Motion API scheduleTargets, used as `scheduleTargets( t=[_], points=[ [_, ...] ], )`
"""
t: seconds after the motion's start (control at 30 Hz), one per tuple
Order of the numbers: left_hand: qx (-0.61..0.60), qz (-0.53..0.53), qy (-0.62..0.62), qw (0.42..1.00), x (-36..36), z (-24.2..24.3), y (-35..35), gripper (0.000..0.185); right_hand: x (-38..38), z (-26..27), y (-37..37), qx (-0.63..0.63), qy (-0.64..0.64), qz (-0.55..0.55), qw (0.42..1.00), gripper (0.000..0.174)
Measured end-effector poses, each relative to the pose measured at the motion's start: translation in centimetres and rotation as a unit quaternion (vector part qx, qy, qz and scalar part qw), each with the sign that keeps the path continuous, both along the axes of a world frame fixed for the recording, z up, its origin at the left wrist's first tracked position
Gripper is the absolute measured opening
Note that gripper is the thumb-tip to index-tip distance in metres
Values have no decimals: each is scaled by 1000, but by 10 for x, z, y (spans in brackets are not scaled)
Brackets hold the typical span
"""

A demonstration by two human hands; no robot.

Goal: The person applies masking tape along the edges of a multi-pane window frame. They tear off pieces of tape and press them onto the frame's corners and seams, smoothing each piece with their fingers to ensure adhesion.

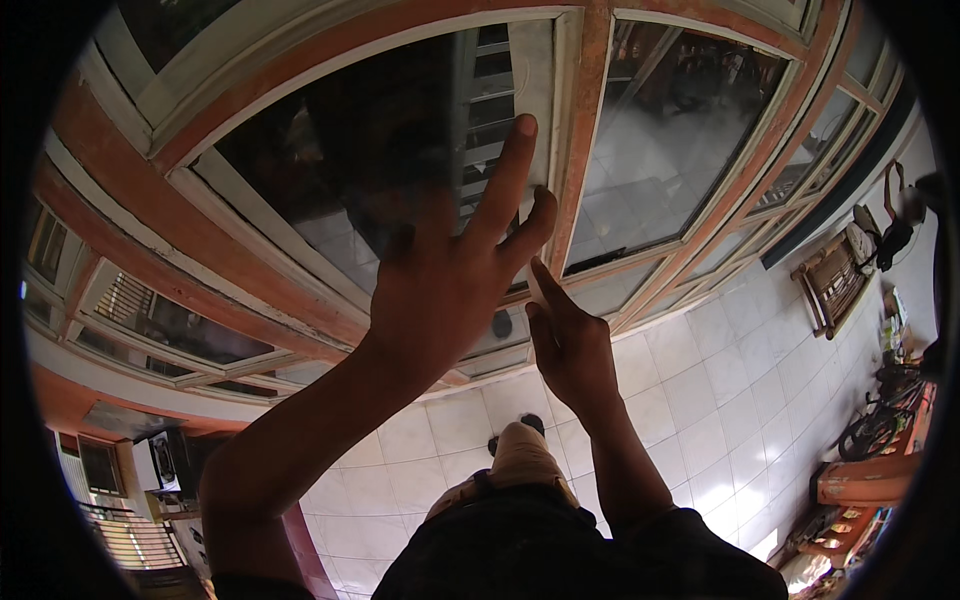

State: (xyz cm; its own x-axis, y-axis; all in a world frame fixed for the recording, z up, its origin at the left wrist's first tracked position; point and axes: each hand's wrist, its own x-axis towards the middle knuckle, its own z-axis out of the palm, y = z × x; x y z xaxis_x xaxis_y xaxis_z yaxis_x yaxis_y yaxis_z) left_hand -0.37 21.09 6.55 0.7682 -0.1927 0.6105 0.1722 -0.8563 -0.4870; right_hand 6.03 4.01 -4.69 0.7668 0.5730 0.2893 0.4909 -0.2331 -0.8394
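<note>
My left hand [450, 277] is raised with its fingers spread in front of a dark glass pane [375, 127] set in a wooden window frame. Nothing is seen in that hand; whether its fingertips touch the glass cannot be told. Lower and to the right is my right hand [574, 341], its index finger pointing up beside the orange-and-white frame post [585, 142]. Its other fingers are curled around what may be a thin pale item, too unclear to name. Right of the post, another glass pane [675, 135] has a whitish haze and reflections.
White floor tiles [720, 375] lie below. At the right are a bamboo chair [832, 285], a bicycle [874, 431] and a person [900, 217] near the wall. More framed panes curve to the left, above a white appliance-like box [157, 465].
</note>
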Motion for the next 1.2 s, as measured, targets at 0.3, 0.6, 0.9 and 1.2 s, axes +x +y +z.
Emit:
scheduleTargets(
  t=[0.3, 0.6, 0.9, 1.2],
  points=[
    [-9, 12, -80, 997, 0, 46, 3, 89, -6, 4, 2, -29, 11, -11, 999, 62],
    [-218, -68, -128, 965, -8, -43, 0, 79, -4, 6, 1, -21, 3, -1, 1000, 67],
    [-259, -26, -297, 919, 25, -126, -11, 77, 2, -10, 4, 30, -56, -4, 998, 73],
    [-257, -33, -320, 911, 38, -132, -8, 88, 2, -4, -2, -3, 29, 2, 1000, 74]
  ],
)
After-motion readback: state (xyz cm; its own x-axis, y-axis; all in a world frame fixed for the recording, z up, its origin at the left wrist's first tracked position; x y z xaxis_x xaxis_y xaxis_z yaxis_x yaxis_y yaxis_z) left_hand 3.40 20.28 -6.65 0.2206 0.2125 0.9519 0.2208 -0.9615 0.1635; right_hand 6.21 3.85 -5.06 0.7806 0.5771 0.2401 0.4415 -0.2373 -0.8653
